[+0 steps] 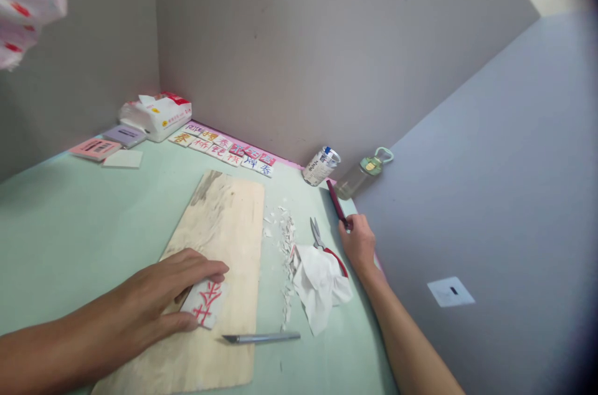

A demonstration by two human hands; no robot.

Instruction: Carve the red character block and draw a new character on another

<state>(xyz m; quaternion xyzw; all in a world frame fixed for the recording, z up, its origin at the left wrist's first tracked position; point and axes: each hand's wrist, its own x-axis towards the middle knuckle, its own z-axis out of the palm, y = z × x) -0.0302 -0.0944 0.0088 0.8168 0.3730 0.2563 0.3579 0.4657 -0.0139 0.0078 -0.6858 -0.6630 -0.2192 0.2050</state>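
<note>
My left hand [175,289] is closed round the edges of a small white tile [206,304] with a red character, which rests on a wooden board [240,227]. At the table's right edge, my right hand [359,239] grips the near end of a dark red stick-like tool [335,200]. A craft knife [261,338] lies across the board's right edge, its blade toward the left. Between the board and my right hand are red-handled scissors [343,264], partly under a crumpled white tissue [319,286].
Shavings [286,252] lie beside the board. At the back are lettered tiles [224,142], a tissue pack [161,114], a can [320,167] and a bottle [357,178]. Boxes [96,149] sit at the left. Walls border the table; pink fabric [28,2] hangs upper left.
</note>
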